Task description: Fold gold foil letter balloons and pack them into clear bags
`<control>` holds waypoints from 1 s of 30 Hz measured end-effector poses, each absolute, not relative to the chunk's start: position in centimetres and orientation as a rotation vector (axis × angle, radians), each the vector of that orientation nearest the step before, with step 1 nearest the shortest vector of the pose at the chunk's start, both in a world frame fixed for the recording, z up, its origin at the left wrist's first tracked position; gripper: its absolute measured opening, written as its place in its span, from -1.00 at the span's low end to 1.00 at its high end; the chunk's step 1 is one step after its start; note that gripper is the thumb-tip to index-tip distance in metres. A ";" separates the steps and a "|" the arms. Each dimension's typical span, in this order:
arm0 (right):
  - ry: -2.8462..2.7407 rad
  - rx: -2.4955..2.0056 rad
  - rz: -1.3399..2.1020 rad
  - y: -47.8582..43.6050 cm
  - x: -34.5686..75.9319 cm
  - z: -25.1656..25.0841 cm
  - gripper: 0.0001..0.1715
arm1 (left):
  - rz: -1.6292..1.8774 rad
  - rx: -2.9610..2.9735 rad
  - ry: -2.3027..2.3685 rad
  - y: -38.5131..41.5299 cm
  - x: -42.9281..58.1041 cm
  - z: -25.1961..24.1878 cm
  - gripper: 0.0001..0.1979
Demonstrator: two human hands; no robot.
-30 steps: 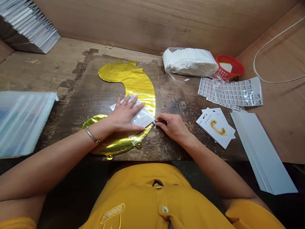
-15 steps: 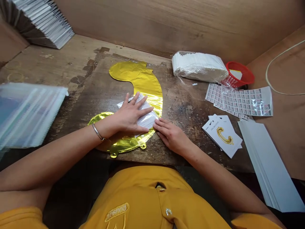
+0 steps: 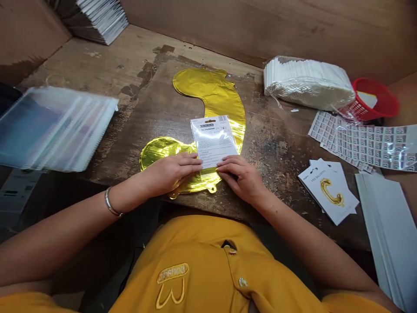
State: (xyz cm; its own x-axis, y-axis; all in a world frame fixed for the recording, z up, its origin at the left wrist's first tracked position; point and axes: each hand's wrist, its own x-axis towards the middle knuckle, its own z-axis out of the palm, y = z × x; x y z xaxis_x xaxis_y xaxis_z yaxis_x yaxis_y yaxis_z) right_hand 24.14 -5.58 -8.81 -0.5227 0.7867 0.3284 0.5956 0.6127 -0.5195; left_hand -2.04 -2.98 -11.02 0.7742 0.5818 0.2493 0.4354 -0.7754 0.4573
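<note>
**Worn bench, gold foil, two flat hands on a clear packet**

Wooden panels (image 3: pixel 276 26) box in a scarred workbench (image 3: pixel 276 174), its dark top rubbed through to paler wood in patches. Flat on it lies a deflated gold foil balloon (image 3: pixel 213 93), its curved body sweeping down to a round lobe near the bench's front edge. A clear plastic packet (image 3: pixel 214 141) holding a white printed sheet sits on the balloon's lower curve (the small print is too fine to read). The left hand (image 3: pixel 172 171), with a metal bangle (image 3: pixel 110 202) on its wrist, and the right hand (image 3: pixel 239 178) lie to either side of the packet's bottom edge. Their fingers are extended and flat, not clenched, resting against plastic and foil with no pinch showing. Farther out are a stack of clear sleeves (image 3: pixel 55 128), a bundle of white paper (image 3: pixel 308 82) beside a red plastic basket (image 3: pixel 378 98), sticker sheets (image 3: pixel 368 145), header cards (image 3: pixel 329 191) printed with a gold letter C, and long white card strips (image 3: pixel 387 226).
</note>
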 end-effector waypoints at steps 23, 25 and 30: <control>-2.563 -0.919 0.518 -7.4 21.8 -7.6 -0.79 | 0.568 2.828 0.763 -3.9 -1.7 -11.1 -0.70; -2.537 -0.961 0.489 -7.0 21.8 -7.3 -0.80 | 0.584 2.838 0.761 -3.9 -1.6 -11.0 -0.70; -2.533 -0.996 0.449 -5.4 21.3 -7.8 -0.86 | 0.624 2.816 0.775 -3.9 -1.6 -10.7 -0.71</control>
